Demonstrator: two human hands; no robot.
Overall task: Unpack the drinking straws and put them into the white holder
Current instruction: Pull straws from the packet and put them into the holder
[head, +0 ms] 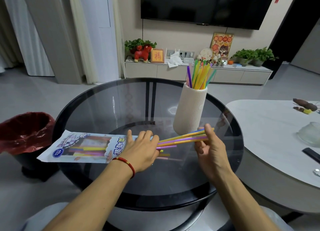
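Observation:
A printed straw packet (78,147) lies flat on the round glass table (107,109), its open end toward the right. My left hand (141,149) rests on that open end and holds the packet down. My right hand (207,144) pinches a bundle of several coloured straws (181,139), half drawn out of the packet to the right. More straws show through the packet's window. The white ribbed holder (189,109) stands upright just behind my right hand, with several coloured straws (199,75) standing in it.
A black bin with a red liner (26,132) sits on the floor at the left. A white table (270,127) at the right carries a glass bowl (310,133) and a remote (311,154). A TV cabinet stands far behind.

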